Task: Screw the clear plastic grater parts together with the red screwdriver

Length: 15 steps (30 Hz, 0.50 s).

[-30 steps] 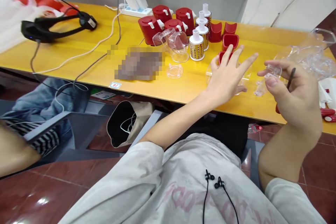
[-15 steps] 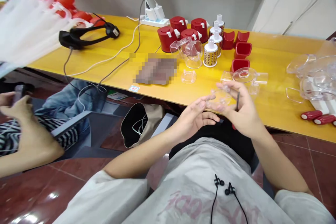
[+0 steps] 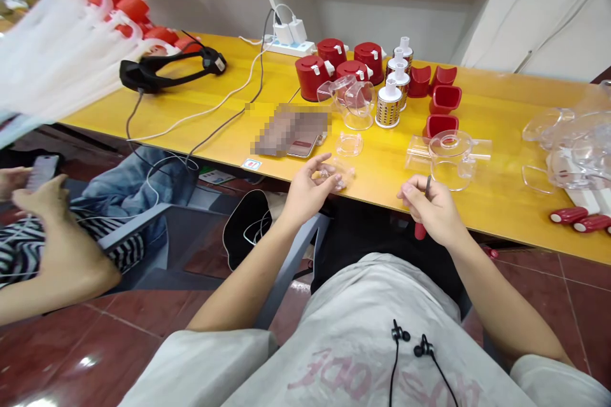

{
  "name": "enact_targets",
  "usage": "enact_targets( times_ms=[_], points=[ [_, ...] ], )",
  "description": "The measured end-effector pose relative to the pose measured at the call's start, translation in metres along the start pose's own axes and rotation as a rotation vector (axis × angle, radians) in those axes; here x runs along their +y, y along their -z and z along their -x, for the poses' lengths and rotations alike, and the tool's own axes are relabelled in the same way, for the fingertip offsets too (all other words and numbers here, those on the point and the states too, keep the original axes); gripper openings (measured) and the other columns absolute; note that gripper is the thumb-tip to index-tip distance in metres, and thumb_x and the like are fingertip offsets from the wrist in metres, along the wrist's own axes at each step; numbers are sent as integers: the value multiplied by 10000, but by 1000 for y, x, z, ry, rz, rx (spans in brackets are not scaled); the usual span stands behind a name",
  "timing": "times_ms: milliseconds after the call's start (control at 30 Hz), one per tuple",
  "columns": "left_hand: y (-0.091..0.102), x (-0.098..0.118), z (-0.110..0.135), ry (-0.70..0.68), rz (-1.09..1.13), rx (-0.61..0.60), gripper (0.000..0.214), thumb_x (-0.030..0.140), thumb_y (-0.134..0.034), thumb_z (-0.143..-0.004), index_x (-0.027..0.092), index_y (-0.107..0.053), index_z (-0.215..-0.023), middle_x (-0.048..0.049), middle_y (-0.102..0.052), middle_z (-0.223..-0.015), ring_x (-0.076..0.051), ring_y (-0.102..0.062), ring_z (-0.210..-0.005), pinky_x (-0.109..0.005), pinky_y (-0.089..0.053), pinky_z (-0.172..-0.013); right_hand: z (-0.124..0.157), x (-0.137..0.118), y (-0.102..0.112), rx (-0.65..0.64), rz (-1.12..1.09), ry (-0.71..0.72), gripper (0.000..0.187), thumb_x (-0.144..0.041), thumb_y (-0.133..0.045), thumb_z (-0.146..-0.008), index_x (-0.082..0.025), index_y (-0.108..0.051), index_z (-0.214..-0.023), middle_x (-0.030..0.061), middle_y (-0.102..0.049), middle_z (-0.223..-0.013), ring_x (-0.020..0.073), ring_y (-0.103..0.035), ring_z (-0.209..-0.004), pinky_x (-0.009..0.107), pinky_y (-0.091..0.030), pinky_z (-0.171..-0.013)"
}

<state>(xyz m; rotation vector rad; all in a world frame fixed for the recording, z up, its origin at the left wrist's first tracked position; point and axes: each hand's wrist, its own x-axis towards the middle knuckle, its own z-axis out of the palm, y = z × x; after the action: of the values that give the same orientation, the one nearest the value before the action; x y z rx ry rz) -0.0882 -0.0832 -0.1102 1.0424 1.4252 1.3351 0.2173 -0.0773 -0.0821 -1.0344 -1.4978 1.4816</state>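
Counter (image 3: 200,133) yellow, crowded along the far side; person seated at its near edge, both hands low over that edge. Left hand (image 3: 305,194) — fingers (image 3: 317,162) half curled, thumb and fingertips pinched on a small clear part (image 3: 338,173); part sits at the counter's near edge, whether touching it I cannot tell. Right hand (image 3: 433,210) closed in a fist round a screwdriver (image 3: 420,230); red handle pokes out below the palm, dark shaft rises between the fingers, tip pointing up toward the clear housing (image 3: 451,159) just behind. Hands well apart.

Clear ring (image 3: 349,144) lies on the counter just beyond the left hand; behind it a clear jug (image 3: 356,102); beside that, metal drums (image 3: 387,107) with white tops, upright. Red cups (image 3: 312,76) clustered behind the jug; smaller red scoops (image 3: 443,98) right of the drums. Far right — heap of clear parts (image 3: 573,146); two red handles (image 3: 577,219) lying near the edge. Black headset (image 3: 167,67) at the counter's left end; cables (image 3: 200,114) run to a power strip (image 3: 289,46) at the back.

Another person at the left edge, below counter level: hand (image 3: 48,197), phone (image 3: 42,170) close by. Earphones (image 3: 409,338) hang on the seated person's shirt.
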Motion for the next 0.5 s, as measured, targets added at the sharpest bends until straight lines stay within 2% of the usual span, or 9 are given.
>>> enact_targets(
  times_ms=[133,233,300,367,433,500],
  points=[
    [14,1,-8,-76,-288,70,770,472,-925,-917,146,-739,-1590,-85,-743,-1353,-192,-810,-929,-440,-724,-997,18,22,-13,-187,-150,-181,651,-861,-882,-1033,-245,-709,-912,-28,-612,-781,87,-324,-548,282,-217,-519],
    [17,4,-12,-157,-530,103,639,453,-887,-941,121,-827,-1484,-98,-751,-1279,-222,-720,-886,-518,-683,-1081,45,54,-25,-212,-150,-232,682,-882,-856,-1038,-259,-666,-837,-38,-555,-695,107,-335,-537,296,-250,-528],
    [16,6,-13,-205,-656,98,528,448,-876,-961,132,-872,-1383,-111,-744,-1234,-282,-735,-959,-570,-662,-1182,62,78,-26,-197,-141,-248,702,-909,-850,-1028,-264,-666,-820,-52,-490,-661,127,-347,-550,313,-264,-549],
    [13,5,-14,-246,-747,90,455,449,-852,-1000,145,-883,-1337,-148,-751,-1260,-366,-773,-1128,-606,-639,-1268,76,99,-21,-143,-129,-244,731,-956,-802,-1037,-275,-642,-827,-41,-511,-690,149,-396,-579,337,-314,-590],
    [10,3,-13,-275,-812,81,424,444,-822,-1031,151,-882,-1331,-189,-764,-1298,-432,-768,-1284,-628,-628,-1312,85,116,-14,-110,-106,-230,762,-1005,-747,-1048,-277,-652,-844,-15,-571,-726,187,-492,-651,372,-414,-669],
    [9,-1,-13,-301,-857,77,451,451,-800,-1045,135,-883,-1355,-232,-766,-1349,-470,-753,-1367,-655,-623,-1329,89,127,-10,-141,-67,-226,795,-1036,-782,-1020,-266,-696,-845,35,-687,-800,224,-589,-750,405,-490,-754]
  ],
)
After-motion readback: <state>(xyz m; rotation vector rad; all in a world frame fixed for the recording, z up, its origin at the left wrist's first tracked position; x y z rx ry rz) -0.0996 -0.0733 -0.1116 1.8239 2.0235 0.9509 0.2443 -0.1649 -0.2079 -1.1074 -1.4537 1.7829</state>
